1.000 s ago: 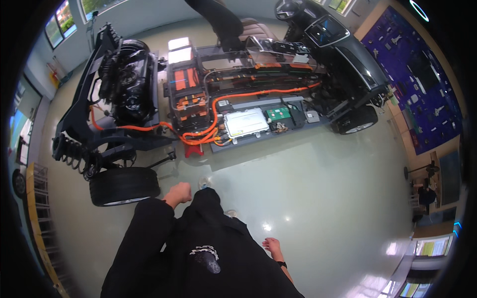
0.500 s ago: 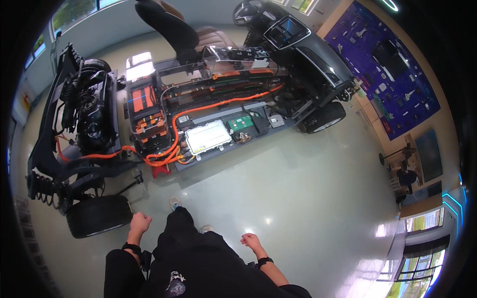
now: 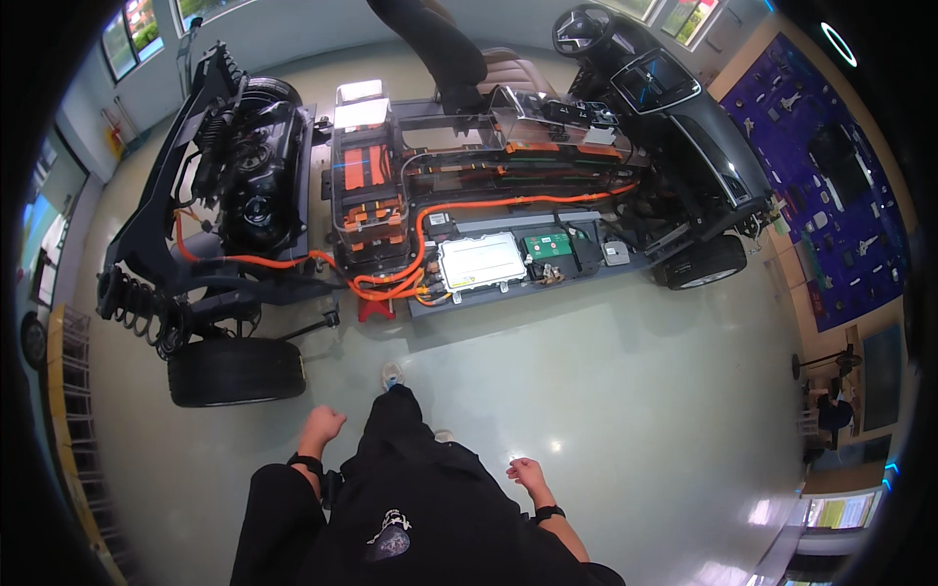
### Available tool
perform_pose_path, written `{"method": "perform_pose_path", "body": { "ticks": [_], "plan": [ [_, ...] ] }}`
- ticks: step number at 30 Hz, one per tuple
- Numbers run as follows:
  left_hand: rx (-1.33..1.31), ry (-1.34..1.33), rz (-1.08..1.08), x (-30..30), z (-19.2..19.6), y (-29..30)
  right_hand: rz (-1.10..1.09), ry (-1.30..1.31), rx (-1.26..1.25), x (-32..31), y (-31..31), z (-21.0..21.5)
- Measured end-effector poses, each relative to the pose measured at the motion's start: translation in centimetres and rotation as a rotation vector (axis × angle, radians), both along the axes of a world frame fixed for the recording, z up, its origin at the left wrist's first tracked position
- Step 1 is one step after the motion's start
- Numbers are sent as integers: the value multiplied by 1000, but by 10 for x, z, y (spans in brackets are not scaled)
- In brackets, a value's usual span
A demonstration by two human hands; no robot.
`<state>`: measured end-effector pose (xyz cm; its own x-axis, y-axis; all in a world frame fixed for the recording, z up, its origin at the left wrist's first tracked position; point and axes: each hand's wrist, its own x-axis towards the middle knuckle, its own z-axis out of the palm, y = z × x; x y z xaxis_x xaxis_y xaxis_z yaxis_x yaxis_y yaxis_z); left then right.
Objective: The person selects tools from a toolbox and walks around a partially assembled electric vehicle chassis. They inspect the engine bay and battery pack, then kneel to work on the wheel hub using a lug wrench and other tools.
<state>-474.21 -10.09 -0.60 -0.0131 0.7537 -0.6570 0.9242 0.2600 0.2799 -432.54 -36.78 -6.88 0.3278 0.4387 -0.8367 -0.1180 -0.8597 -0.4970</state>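
Observation:
My left hand (image 3: 322,427) hangs loosely closed over the floor, with nothing showing in it. It is nearest to a black tyre (image 3: 236,373) but does not touch it. To the right, my right hand (image 3: 527,472) hangs free, its fingers slightly curled and apart, holding nothing. Ahead stands a cutaway electric car chassis. It carries a thick orange cable (image 3: 528,201), a white metal box (image 3: 482,262), a green circuit board (image 3: 547,245) and a clear-covered unit with orange parts (image 3: 366,166). Both hands are apart from all of it.
A seat (image 3: 513,73), steering wheel (image 3: 583,32) and screen (image 3: 655,80) top the chassis. A front tyre (image 3: 705,262) stands at its right. A purple parts board (image 3: 821,186) hangs on the right wall. Yellow-edged racks (image 3: 73,391) line the left.
My view has turned left, so the chassis sits further right in it. One foot is forward in both frames. Both hands stay low, empty and away from the chassis.

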Motion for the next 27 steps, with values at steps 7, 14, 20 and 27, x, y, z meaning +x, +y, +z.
{"method": "perform_pose_path", "body": {
  "ticks": [7, 14, 20, 27],
  "plan": [
    [-3, -17, -91, 28, 11, 17, 1, -21, 39, -7, 9, 8],
    [-39, -33, -222, 27, -13, 20, -37, -1, -4, -15, -15, 2],
    [-78, -5, -199, 33, -4, 20, -80, 8, -13, -15, -31, -6],
    [-113, -6, -270, 51, -7, 29, -139, 27, 21, -16, -37, -16]
  ]
}}
